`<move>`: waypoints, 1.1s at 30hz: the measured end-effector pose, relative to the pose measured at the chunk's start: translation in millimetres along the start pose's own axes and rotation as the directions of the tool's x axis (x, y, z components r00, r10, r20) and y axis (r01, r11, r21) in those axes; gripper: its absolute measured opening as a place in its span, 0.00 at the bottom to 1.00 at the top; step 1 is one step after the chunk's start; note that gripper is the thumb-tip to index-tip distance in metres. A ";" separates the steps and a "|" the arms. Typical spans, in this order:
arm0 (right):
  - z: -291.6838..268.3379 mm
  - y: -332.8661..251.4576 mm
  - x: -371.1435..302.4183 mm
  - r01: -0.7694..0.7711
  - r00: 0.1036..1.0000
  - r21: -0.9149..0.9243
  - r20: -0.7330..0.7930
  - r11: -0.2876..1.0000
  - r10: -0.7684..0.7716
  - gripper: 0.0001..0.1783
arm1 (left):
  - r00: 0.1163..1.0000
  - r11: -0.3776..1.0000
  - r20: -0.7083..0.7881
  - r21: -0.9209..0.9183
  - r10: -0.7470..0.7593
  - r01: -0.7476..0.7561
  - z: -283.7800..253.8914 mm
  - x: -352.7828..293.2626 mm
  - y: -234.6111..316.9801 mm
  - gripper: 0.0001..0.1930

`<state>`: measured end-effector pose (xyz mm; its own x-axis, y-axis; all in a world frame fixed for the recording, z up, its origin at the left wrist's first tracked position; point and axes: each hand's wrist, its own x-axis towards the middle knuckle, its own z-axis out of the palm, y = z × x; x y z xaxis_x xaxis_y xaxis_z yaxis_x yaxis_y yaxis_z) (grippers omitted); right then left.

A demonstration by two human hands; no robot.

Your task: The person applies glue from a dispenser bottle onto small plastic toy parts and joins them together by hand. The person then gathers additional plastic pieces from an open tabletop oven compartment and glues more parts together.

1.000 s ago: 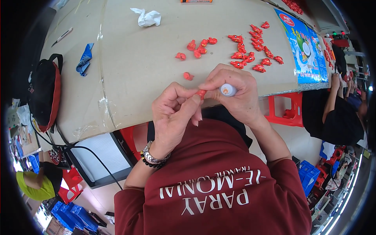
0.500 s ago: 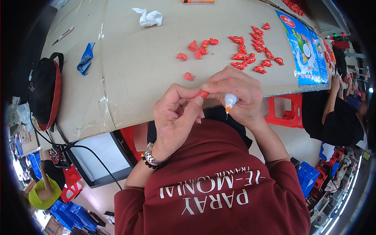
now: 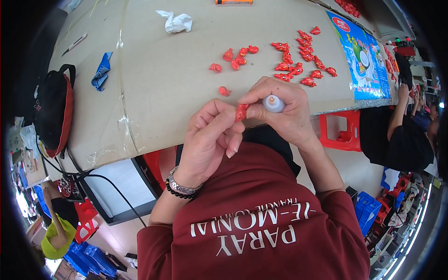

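Observation:
Just past the table's near edge, a small glossy red figurine piece (image 3: 241, 112) is held between my two hands. My left hand (image 3: 205, 140) has its thumb and forefinger closed at the piece's left side, the other fingers curled below. From the right, my right hand (image 3: 294, 112) pinches the same piece with thumb and forefinger. In that hand also sits a white needle-tipped bottle (image 3: 274, 104) with an orange tip fitting, now seen nearly end-on. A single red piece (image 3: 224, 91) lies on the table beyond my hands, with a small cluster of red pieces (image 3: 239, 59) farther off.
Rows of red figurines (image 3: 306, 46) lie at right on the cardboard-covered table (image 3: 163, 74), beside a blue printed sheet (image 3: 357, 56). Crumpled tissue (image 3: 175, 21), a blue wrapper (image 3: 101, 70), a pen (image 3: 74, 44) and a black-red bag (image 3: 55, 109) lie left. Red stools (image 3: 340, 132) and people are nearby.
The red piece has been turned more upright between my fingers. In my right hand the bottle has swung from needle-down to nearly end-on. My left fingers have shifted their hold.

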<state>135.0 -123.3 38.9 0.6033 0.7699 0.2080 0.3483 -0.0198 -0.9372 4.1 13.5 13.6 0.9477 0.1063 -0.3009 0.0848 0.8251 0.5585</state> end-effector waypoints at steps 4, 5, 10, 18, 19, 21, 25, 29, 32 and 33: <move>2.1 0.1 -2.3 -0.120 0.993 0.098 0.002 0.988 0.120 0.09 | 0.992 0.985 -0.062 0.138 0.111 -0.102 5.1 0.0 -4.0 0.08; 2.7 0.1 -2.9 -0.149 0.989 0.140 0.000 0.979 0.151 0.08 | 0.988 0.978 -0.079 0.171 0.135 -0.120 6.4 -0.5 -4.8 0.08; 4.5 -0.8 -4.6 -0.388 0.914 0.423 0.062 0.819 0.401 0.08 | 0.963 0.922 -0.038 0.301 0.268 -0.245 8.4 -3.2 -6.0 0.10; 7.7 -3.7 -6.3 -0.470 0.858 0.556 0.105 0.686 0.503 0.10 | 0.944 0.850 -0.015 0.438 0.331 -0.291 9.5 -7.0 -7.0 0.06; 8.0 -4.3 -6.6 -0.471 0.857 0.551 0.104 0.689 0.504 0.10 | 0.940 0.838 -0.007 0.455 0.342 -0.301 9.6 -6.9 -7.1 0.05; 8.4 -5.5 -6.7 -0.476 0.855 0.544 0.104 0.691 0.508 0.09 | 0.935 0.825 -0.013 0.475 0.354 -0.306 9.5 -6.5 -6.9 0.05; 9.2 -7.0 -7.8 -0.491 0.845 0.564 0.121 0.664 0.521 0.08 | 0.930 0.786 0.025 0.526 0.366 -0.324 7.3 -6.3 -6.1 0.04; 10.5 -5.5 -8.6 -0.480 0.846 0.615 0.136 0.625 0.516 0.08 | 0.928 0.774 0.046 0.538 0.370 -0.335 4.5 -5.6 -6.2 0.05; 10.2 -3.6 -9.5 -0.463 0.859 0.611 0.131 0.642 0.495 0.08 | 0.926 0.770 0.063 0.536 0.373 -0.347 2.6 -4.3 -6.2 0.05; 9.9 -2.9 -9.7 -0.457 0.864 0.610 0.131 0.648 0.487 0.08 | 0.928 0.771 0.065 0.538 0.366 -0.342 2.0 -4.2 -6.1 0.05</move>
<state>121.0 -124.4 36.8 0.5969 0.7387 -0.3130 -0.4876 0.0242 -0.8728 0.3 7.0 13.0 0.9308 0.3647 -0.0241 -0.0934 0.3011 0.9490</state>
